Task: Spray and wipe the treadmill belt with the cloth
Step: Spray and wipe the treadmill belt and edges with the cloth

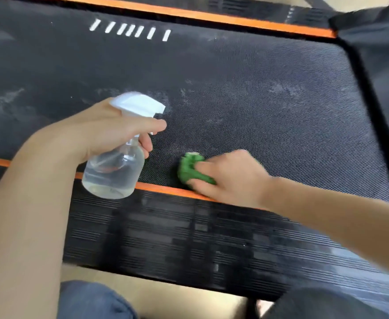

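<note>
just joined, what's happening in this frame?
A person is cleaning a treadmill belt. The left hand holds a clear spray bottle by its neck, white nozzle aimed across the belt, with a finger at the trigger. The right hand presses a bunched green cloth onto the belt by the near orange edge strip. Pale smears show further across the belt. The bottle holds some clear liquid.

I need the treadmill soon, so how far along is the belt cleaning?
Midway, it seems. The belt shows pale smears and streaks across its middle, so it is not yet wiped clean there. In hand: the left hand grips the spray bottle, while the right hand presses the green cloth on the belt's near edge. The far, streaked area is left.
</note>
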